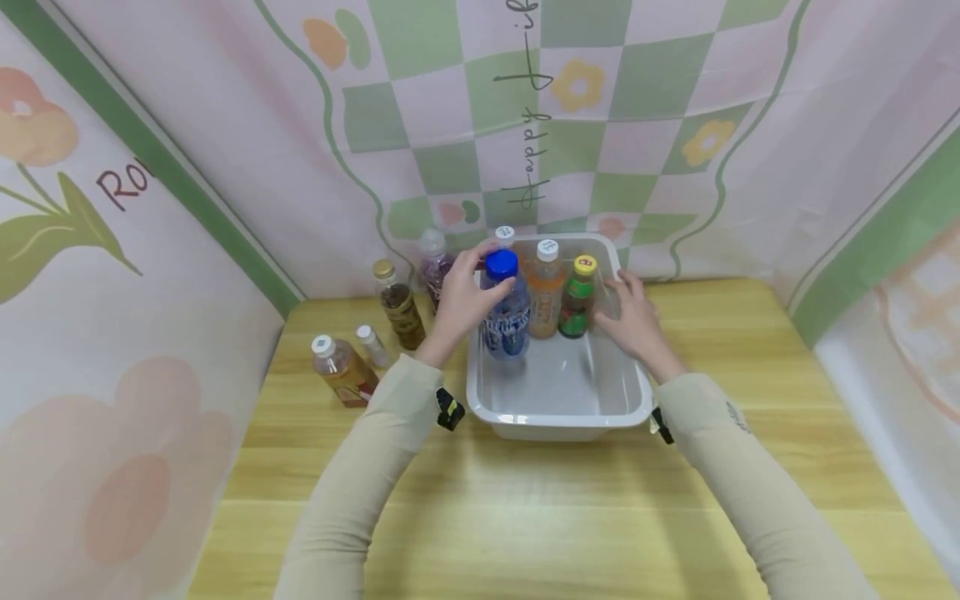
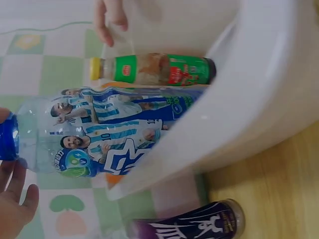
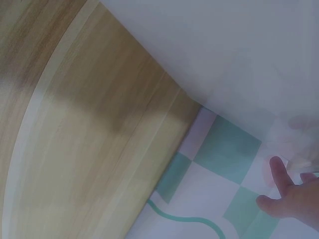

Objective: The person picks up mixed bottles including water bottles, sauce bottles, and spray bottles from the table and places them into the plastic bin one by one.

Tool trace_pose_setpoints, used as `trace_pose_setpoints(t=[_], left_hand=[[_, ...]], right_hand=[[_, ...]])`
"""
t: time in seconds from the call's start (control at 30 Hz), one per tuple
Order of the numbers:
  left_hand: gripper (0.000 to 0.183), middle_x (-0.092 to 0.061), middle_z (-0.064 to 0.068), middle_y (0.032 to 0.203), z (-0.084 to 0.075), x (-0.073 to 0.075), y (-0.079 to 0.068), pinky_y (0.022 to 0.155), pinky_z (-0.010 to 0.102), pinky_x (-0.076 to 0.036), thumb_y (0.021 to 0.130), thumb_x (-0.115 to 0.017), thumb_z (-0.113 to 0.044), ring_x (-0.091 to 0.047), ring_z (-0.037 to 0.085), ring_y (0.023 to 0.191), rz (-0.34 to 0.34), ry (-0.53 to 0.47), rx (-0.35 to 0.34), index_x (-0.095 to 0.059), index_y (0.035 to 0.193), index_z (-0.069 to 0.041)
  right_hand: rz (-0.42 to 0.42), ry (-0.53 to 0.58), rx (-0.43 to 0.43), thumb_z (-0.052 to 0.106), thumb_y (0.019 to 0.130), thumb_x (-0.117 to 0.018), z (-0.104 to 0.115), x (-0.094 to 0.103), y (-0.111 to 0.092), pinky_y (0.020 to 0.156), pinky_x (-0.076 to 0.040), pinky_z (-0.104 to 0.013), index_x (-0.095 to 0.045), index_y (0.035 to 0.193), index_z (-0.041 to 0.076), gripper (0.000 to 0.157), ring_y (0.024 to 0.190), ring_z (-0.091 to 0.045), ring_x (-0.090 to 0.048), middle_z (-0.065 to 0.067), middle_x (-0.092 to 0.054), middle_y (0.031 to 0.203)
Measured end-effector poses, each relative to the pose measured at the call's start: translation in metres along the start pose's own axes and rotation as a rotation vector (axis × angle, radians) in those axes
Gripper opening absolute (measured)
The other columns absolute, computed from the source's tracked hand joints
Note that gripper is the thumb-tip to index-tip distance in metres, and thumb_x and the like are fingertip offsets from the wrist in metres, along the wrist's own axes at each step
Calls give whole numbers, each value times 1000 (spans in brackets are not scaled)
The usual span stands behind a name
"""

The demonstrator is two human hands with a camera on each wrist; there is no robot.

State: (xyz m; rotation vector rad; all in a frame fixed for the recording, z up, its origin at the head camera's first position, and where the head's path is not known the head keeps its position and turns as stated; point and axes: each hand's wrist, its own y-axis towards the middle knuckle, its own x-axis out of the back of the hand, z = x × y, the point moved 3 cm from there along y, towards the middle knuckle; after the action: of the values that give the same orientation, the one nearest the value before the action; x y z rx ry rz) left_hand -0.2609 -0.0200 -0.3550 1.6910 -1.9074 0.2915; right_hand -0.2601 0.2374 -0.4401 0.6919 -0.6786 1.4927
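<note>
My left hand (image 1: 467,302) pinches a clear plastic bottle (image 1: 507,321) by its blue cap, with thumb and fingers on either side. The bottle stands upright at the left inside a pale grey basin (image 1: 558,421); in the left wrist view its label shows players in striped shirts. Beside it in the basin are an orange drink bottle (image 1: 547,292) with a white cap and a green-labelled bottle (image 1: 577,298) with a yellow cap. Another white-capped bottle (image 1: 505,234) is mostly hidden behind. My right hand (image 1: 632,317) is at the basin's right rim, fingers apart, holding nothing.
Left of the basin stand a purple drink bottle (image 1: 435,267), a gold-capped dark bottle (image 1: 402,308), a small white-capped bottle (image 1: 372,346) and an amber drink bottle (image 1: 347,372). A patterned curtain (image 1: 427,108) hangs behind the wooden table (image 1: 525,517).
</note>
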Motion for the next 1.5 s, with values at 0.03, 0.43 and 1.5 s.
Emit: trace_pose_setpoints(t=[0.03, 0.43, 1.5], left_hand=[[53, -53, 16, 132, 2, -2, 0, 107, 43, -45, 86, -69, -19, -55, 28, 121, 2, 3, 2, -51, 135, -8], [54, -56, 15, 133, 24, -15, 2, 110, 41, -42, 84, -71, -14, -53, 29, 124, -9, 66, 54, -52, 134, -6], [64, -51, 5, 143, 50, -30, 3, 117, 42, -33, 82, -71, -4, -44, 24, 135, 55, -184, 269, -44, 139, -15]], right_hand=[[-2, -1, 3, 19, 89, -56, 0, 0, 0, 105, -16, -78, -30, 145, -3, 65, 137, -58, -19, -24, -6, 159], [-11, -6, 8, 19, 89, -55, 0, 0, 0, 107, -13, -77, -30, 144, -4, 65, 137, -56, -21, -25, -9, 158], [-5, 10, 4, 18, 90, -55, -1, 0, -1, 105, -16, -79, -30, 145, -2, 65, 138, -56, -20, -23, -7, 159]])
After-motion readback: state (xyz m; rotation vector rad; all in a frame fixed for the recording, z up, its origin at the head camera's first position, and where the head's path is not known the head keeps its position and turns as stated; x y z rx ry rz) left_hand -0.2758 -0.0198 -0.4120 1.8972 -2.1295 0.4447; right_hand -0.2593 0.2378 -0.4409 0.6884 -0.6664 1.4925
